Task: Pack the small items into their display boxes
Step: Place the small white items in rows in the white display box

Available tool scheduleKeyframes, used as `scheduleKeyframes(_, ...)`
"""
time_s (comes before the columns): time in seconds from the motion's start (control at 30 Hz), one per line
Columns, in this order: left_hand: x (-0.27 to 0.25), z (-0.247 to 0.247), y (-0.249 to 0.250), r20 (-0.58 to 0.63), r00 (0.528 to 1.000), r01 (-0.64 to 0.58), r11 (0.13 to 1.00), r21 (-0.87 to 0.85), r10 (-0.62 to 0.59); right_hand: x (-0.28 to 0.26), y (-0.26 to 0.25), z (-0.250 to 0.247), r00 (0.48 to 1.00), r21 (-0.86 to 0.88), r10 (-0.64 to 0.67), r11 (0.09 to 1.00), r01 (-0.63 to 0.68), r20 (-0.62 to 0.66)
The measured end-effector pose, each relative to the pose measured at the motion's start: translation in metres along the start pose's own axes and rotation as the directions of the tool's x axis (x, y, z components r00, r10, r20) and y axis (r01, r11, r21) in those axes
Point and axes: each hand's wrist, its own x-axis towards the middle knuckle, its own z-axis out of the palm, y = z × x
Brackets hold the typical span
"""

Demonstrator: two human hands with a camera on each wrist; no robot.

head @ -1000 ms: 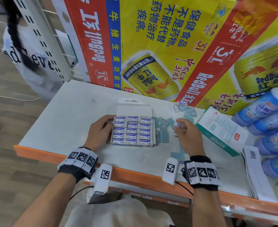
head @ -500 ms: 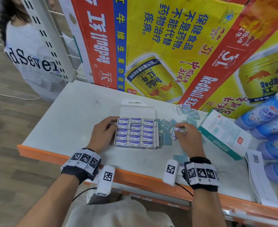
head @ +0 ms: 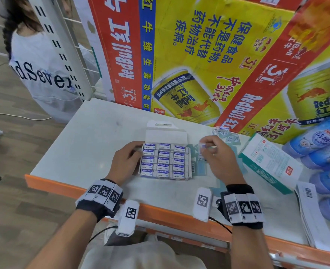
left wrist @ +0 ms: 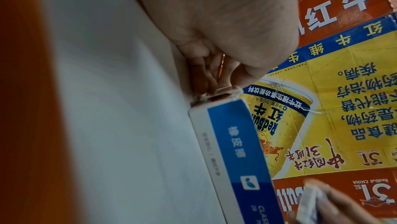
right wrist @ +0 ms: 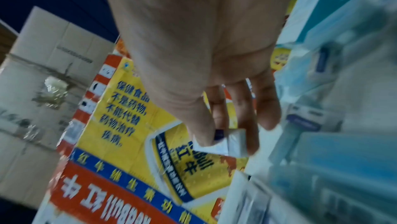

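An open white display box [head: 166,136] lies mid-table with its lid folded back, filled with rows of blue-and-white erasers [head: 164,162]. My left hand [head: 138,151] holds the box's left wall with curled fingers. In the left wrist view those fingers [left wrist: 206,81] grip the corner of the box [left wrist: 234,142]. My right hand [head: 207,147] hovers just off the box's far right corner and pinches one small eraser [head: 202,146]. In the right wrist view the thumb and fingers pinch that eraser [right wrist: 231,138].
Loose erasers [head: 223,132] lie at the back right, and clear blue wrappers [head: 201,166] beside the box. A teal-and-white carton [head: 269,162], blue bottles [head: 325,144] and barcoded papers [head: 312,210] crowd the right. Red Bull cartons [head: 199,55] wall the back. A person [head: 41,70] stands far left.
My right hand has lifted off the table with the eraser and moved up toward the box's far right corner. The left hand has stayed on the box.
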Motion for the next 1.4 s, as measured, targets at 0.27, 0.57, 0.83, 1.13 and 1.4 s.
scheduleKeyframes(0.27, 0.001, 0.000, -0.003, 0.003, 1.000, -0.023, 1.000, 0.004, 0.023, 0.013, -0.026, 0.039, 0.937, -0.139, -0.042, 0.986, 0.095, 0.345)
scheduleKeyframes(0.57, 0.003, 0.000, -0.003, 0.003, 1.000, -0.026, 0.999, 0.022, 0.026, 0.012, -0.028, 0.054, 0.949, -0.213, -0.086, 0.965, 0.156, 0.303)
scheduleKeyframes(0.83, 0.002, 0.000, -0.001, 0.006, 1.000, -0.021, 0.999, 0.033, 0.021, 0.015, -0.028, 0.060, 0.939, -0.318, -0.096, 0.925, 0.207, 0.331)
scheduleKeyframes(1.13, 0.001, 0.000, 0.000, 0.002, 1.000, -0.023, 0.998, 0.054, 0.023, 0.012, -0.029, 0.059, 0.929, -0.371, -0.143, 0.887, 0.273, 0.341)
scheduleKeyframes(1.4, 0.000, 0.000, 0.003, -0.006, 1.000, -0.014, 0.999, 0.050, 0.014, 0.014, -0.023, 0.055, 0.943, -0.270, -0.151, 0.934, 0.235, 0.296)
